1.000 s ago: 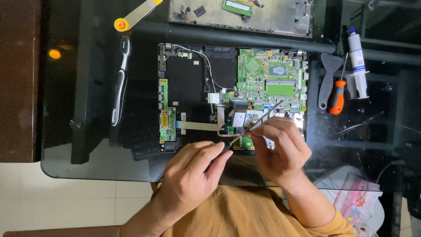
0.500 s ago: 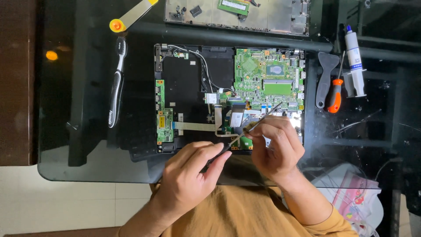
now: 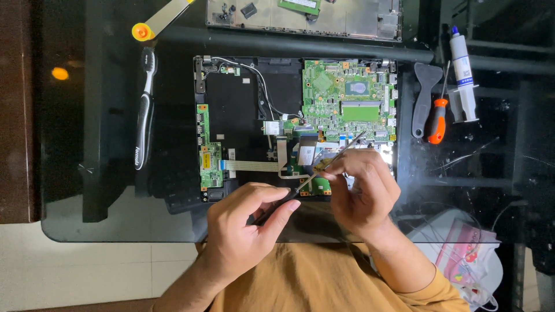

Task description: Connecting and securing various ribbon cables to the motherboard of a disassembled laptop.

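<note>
With the left hand (image 3: 245, 228) pinching a thin black tool (image 3: 289, 196) and the right hand (image 3: 361, 190) gripping tweezers (image 3: 341, 155) below the green circuit board (image 3: 347, 101), a slip could likely tear the flat ribbon cable (image 3: 254, 166).

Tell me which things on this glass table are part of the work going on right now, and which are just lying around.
In use:
opened laptop base
green main board
thin dark tool in left hand
metal tweezers in right hand

Lying about:
toothbrush
orange-handled screwdriver
grey pry tool
syringe tube
removed cover
</note>
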